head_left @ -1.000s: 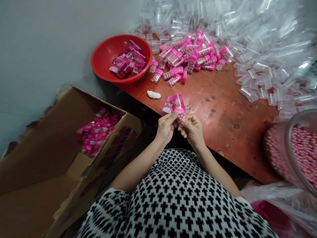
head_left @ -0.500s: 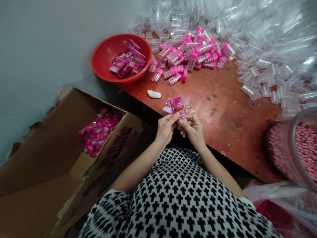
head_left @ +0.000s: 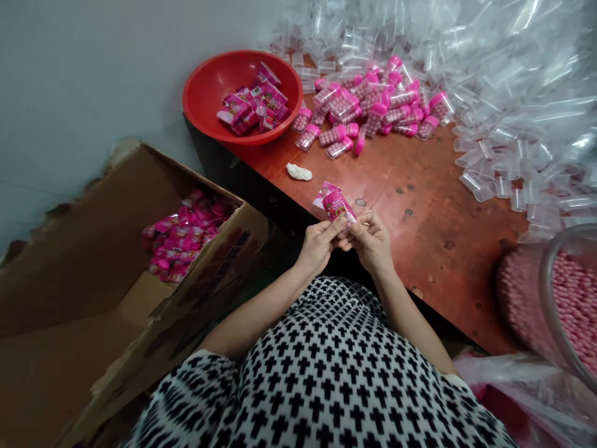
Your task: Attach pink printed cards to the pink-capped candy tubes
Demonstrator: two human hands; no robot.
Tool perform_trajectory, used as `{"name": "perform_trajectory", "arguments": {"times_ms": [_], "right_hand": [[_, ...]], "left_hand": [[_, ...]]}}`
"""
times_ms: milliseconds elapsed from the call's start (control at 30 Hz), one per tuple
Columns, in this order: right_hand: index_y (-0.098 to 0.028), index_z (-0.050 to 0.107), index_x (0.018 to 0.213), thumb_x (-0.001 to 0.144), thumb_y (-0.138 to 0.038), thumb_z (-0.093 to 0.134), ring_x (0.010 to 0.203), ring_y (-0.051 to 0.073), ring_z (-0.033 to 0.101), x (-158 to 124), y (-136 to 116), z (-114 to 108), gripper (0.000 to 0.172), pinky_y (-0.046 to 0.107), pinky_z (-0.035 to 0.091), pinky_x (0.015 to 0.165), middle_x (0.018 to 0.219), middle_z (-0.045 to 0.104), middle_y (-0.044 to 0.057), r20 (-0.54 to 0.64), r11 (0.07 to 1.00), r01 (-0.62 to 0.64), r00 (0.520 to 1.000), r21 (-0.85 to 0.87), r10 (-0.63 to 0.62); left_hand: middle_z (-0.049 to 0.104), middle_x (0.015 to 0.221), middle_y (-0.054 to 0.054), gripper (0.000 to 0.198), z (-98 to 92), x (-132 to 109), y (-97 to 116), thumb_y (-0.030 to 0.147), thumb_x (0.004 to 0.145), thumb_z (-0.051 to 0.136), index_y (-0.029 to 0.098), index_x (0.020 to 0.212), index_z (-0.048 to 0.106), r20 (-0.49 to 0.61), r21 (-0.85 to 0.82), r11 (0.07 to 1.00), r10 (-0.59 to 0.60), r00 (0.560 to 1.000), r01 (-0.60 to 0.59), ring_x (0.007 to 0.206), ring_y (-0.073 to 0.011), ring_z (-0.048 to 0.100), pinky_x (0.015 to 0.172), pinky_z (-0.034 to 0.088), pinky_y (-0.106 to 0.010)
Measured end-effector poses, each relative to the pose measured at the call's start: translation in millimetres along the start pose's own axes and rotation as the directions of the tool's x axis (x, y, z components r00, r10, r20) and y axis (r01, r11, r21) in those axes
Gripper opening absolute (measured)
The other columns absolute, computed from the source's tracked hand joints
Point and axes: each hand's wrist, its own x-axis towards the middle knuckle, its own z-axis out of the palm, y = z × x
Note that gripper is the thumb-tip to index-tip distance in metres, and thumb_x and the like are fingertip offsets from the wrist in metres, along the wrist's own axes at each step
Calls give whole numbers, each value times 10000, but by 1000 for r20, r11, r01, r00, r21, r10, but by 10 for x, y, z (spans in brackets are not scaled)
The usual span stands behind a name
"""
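Over the table's near edge, both hands meet at a small candy bottle with a pink printed sleeve [head_left: 336, 204] around its upper part. My left hand [head_left: 319, 244] is closed, its thumb and fingers pinching the bottle's near end from the left. From the right, my right hand [head_left: 373, 241] also grips that near end, fingers bent and thumb pressed in. The fingers hide most of the bottle's lower part. Just behind the sleeve, a second pink-and-white printed piece [head_left: 321, 194] shows; whether it is held or lies on the table, I cannot tell.
A red bowl [head_left: 198, 106] with pink sleeves stands at the table's [head_left: 433, 249] left corner. Behind are pink-capped candy bottles [head_left: 345, 106] and clear empty tubes [head_left: 494, 155]. A white crumpled scrap [head_left: 299, 172] lies nearby. Right is a candy tub [head_left: 522, 298]; lower left, a carton [head_left: 65, 274].
The held sleeve has turned to lean left and looks rounder, bulging more. Pink candies that showed between the thumbs are now mostly covered. The camera view has shifted slightly.
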Motion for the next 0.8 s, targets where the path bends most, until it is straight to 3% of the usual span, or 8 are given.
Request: {"name": "perform_trajectory", "arguments": {"times_ms": [133,233,300,367,467,533,667,800], "right_hand": [[-219,465,761,609,-453,836,380,98,584,136,7,105,464,165,462,364,515,653,-65,36,996,-78,996,-50,80],[-211,497,785,585,-463,841,412,101,603,185,16,233,470,164,462,380,549,680,-47,135,985,-116,982,-125,133],[-211,519,832,610,-484,819,425,103,610,192,8,284,462,170,465,389,575,694,-40,178,982,-111,974,-155,139],[-213,520,846,656,-503,784,421,97,603,196,-7,276,436,165,453,385,582,695,-39,160,982,-87,980,-168,115],[-211,514,814,683,-512,763,400,77,573,213,-23,181,411,148,421,368,565,680,-48,60,979,-56,996,-194,69],[-207,520,795,688,-506,761,396,70,561,218,-25,106,398,143,413,367,556,673,-49,-2,976,-55,998,-209,56],[-201,534,790,716,-474,751,404,66,557,184,-40,10,356,146,418,381,570,674,-42,-52,974,-51,998,-221,41],[-206,528,783,728,-478,740,417,75,559,179,-81,-42,349,159,421,390,577,669,-39,-56,964,-49,998,-262,35]], "left_hand": [[597,576,-22,353,-142,-76,31,381,611,848,91,591,648,16,52,998,24,1000,-25,528,-98,571,552,505,-241],[715,778,-66,295,-383,-183,298,359,641,835,108,722,704,-99,51,989,143,985,-139,718,-154,675,719,562,-287],[745,953,-71,347,-590,-257,572,441,716,768,142,884,714,-223,8,941,330,917,-337,875,-184,700,833,558,-322],[755,936,-56,533,-788,-286,819,636,787,601,140,962,688,-361,1,840,506,783,-542,871,-169,705,830,556,-302],[756,955,-56,549,-948,-169,912,599,836,562,153,1152,615,-441,186,805,581,685,-563,862,-173,708,852,543,-341],[738,1055,-68,428,-918,17,764,421,798,696,179,1146,641,-292,480,737,646,706,-476,968,-198,686,979,484,-405],[627,1307,-78,308,-679,442,333,297,739,763,230,1035,715,192,848,304,587,787,-434,1340,-266,454,1188,215,-444],[633,1298,-64,170,-577,671,154,258,794,697,258,961,729,262,905,147,547,795,-399,1376,-286,403,1195,128,-522]]}}
